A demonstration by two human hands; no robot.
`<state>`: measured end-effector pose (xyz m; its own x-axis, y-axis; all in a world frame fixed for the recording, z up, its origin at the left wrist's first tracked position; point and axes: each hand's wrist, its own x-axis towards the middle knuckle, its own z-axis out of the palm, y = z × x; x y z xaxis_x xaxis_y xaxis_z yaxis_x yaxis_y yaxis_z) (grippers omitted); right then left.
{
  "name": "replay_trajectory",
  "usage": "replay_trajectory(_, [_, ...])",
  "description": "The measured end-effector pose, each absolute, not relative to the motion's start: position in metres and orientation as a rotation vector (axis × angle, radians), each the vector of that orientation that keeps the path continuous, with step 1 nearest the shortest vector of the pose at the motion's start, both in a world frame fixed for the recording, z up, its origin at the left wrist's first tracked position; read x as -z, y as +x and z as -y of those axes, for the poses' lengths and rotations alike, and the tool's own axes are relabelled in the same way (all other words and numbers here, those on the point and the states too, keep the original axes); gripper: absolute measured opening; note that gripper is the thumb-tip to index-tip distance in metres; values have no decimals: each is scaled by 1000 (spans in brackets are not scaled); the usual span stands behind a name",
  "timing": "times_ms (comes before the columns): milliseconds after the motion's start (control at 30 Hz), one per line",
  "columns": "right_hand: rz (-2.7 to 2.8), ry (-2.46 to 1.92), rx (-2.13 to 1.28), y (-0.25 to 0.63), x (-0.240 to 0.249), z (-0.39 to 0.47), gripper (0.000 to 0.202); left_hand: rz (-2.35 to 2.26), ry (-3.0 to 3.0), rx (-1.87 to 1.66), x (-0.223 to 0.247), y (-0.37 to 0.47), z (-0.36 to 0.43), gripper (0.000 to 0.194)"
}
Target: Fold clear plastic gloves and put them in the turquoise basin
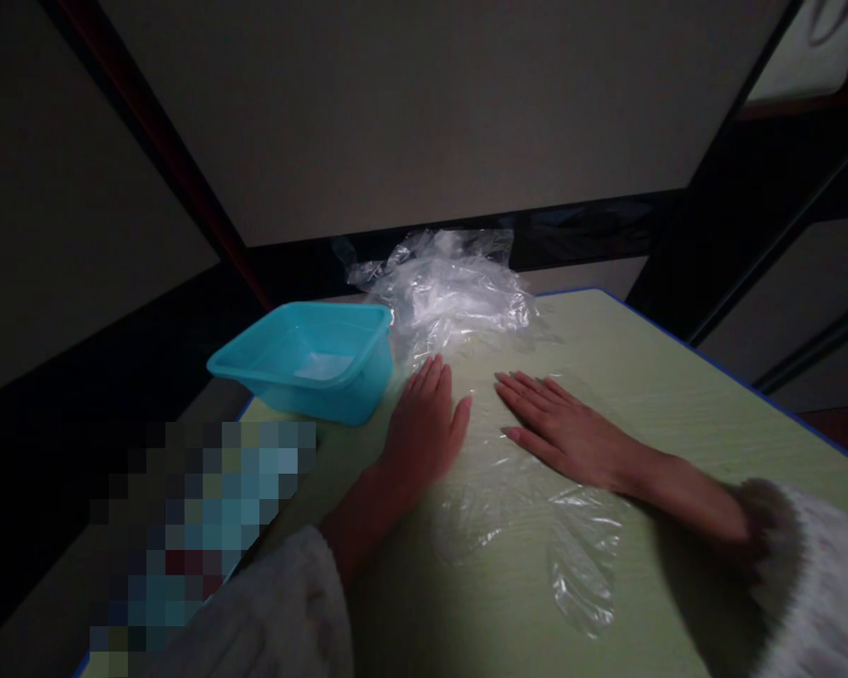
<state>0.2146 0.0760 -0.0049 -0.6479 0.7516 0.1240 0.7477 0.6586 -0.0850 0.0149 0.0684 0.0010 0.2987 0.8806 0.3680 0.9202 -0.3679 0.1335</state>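
A clear, thin plastic bag (pixel 495 499) lies spread on the light green tabletop, its handle-like lower part (pixel 585 565) pointing toward me. My left hand (pixel 428 419) rests flat at the bag's left side, fingers stretched out and thumb apart. On the right side, my right hand (pixel 562 428) lies palm down on the bag with its fingers extended to the left. Neither hand grips anything. Just beyond my left fingertips sits a crumpled heap of clear plastic bags (pixel 459 292).
A turquoise plastic basin (pixel 311 358) stands at the table's left edge, something pale on its bottom. A blurred-out, pixelated item (pixel 219 527) lies nearer on the left. The green table (pixel 650 395) has a blue edge; dark-trimmed panels (pixel 431 113) rise behind it.
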Motion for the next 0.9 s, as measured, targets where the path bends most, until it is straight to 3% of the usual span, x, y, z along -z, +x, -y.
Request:
replay_trajectory(433, [2727,-1128,-103,198,10,-69,57,1650,-2588,338,10,26,-62,51])
replay_trajectory(667, [2723,-1226,-55,224,14,-76,66,1668,-2589,269,8,25,-62,62])
replay_trajectory(900, [2621,-1361,-44,265,18,-87,62,1663,-2610,268,8,24,-63,62])
